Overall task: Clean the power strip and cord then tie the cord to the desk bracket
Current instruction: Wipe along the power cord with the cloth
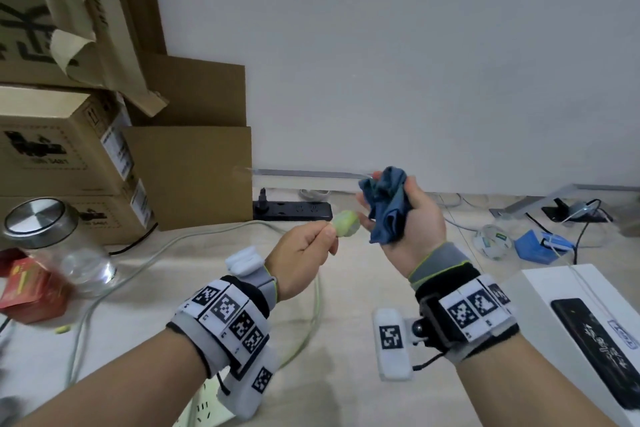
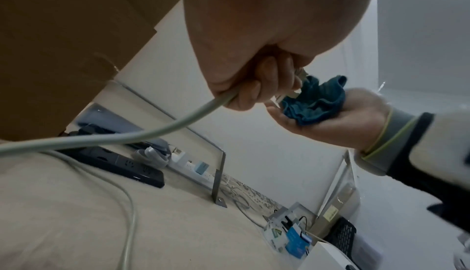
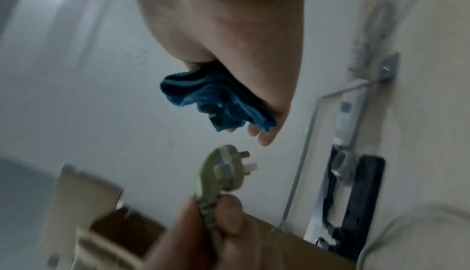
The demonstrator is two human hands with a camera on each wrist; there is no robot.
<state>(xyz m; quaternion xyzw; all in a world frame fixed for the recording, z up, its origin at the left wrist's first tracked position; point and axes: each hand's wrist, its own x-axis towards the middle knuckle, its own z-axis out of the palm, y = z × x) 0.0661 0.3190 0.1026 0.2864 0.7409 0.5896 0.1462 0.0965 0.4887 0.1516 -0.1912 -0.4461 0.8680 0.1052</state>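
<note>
My left hand (image 1: 325, 232) pinches a pale green-white plug (image 1: 344, 224) just behind its head, prongs toward my right hand. The plug's grey cord (image 2: 152, 131) leaves the left fist and loops over the beige surface (image 1: 346, 322). A corner of a white power strip (image 1: 202, 406) shows under my left wrist. My right hand (image 1: 414, 198), palm up, holds a crumpled blue cloth (image 1: 384, 191) under its thumb, a few centimetres from the plug (image 3: 221, 170). The metal desk bracket (image 2: 218, 174) stands against the wall behind both hands.
A black power strip (image 1: 294, 211) lies by the wall, with a white one (image 2: 188, 166) behind the bracket. Cardboard boxes (image 1: 69, 149) are stacked at the left, with a glass jar (image 1: 59, 246) and red box (image 1: 31, 288). A white box (image 1: 581, 322) sits at the right, with a blue box (image 1: 533, 246) beyond it.
</note>
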